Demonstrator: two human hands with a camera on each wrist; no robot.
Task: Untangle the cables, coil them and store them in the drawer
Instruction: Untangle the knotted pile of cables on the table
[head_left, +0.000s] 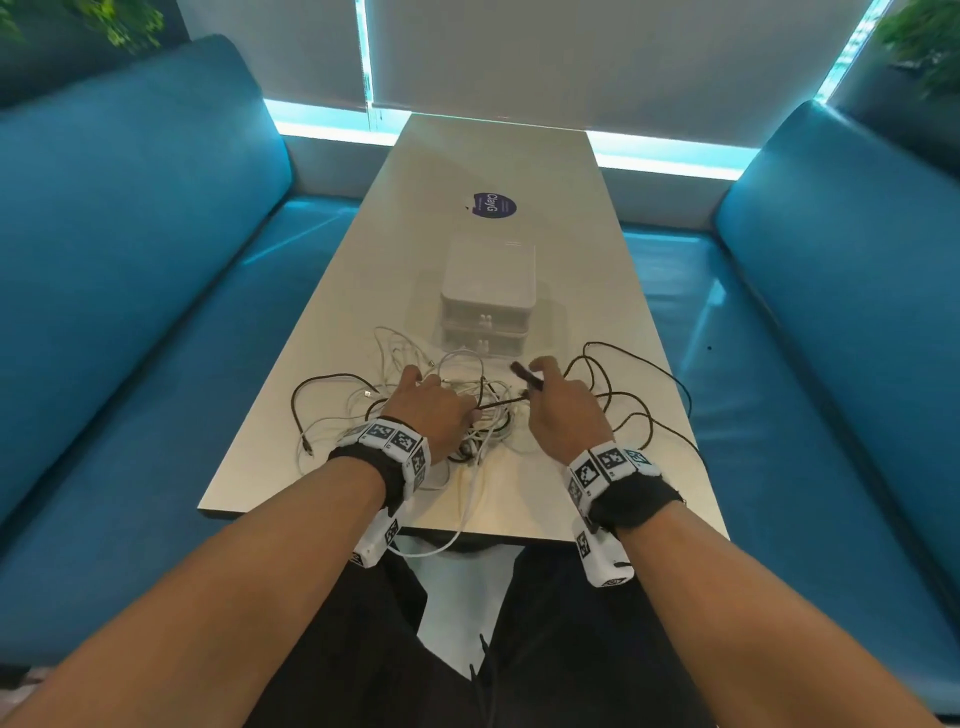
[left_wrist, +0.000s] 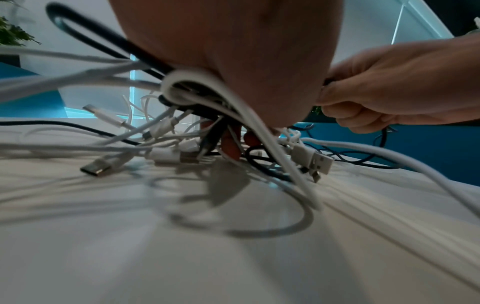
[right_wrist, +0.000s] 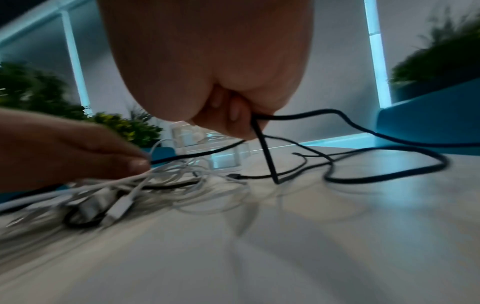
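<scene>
Both hands are in it: left hand (head_left: 434, 410) fingers clamp the limp white cables (left_wrist: 233, 98), right hand (head_left: 563, 410) pinches the light, floppy black cable (right_wrist: 262, 144); I'd grab by the plugs.

Tangled white and black cables (head_left: 467, 405) on table, closed two-drawer white organiser (head_left: 488, 296) just behind

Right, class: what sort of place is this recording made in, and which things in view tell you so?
Probably a café or office lounge booth: two blue padded benches face each other across a long narrow table, with potted plants behind them and a blinded window at the far end.
</scene>
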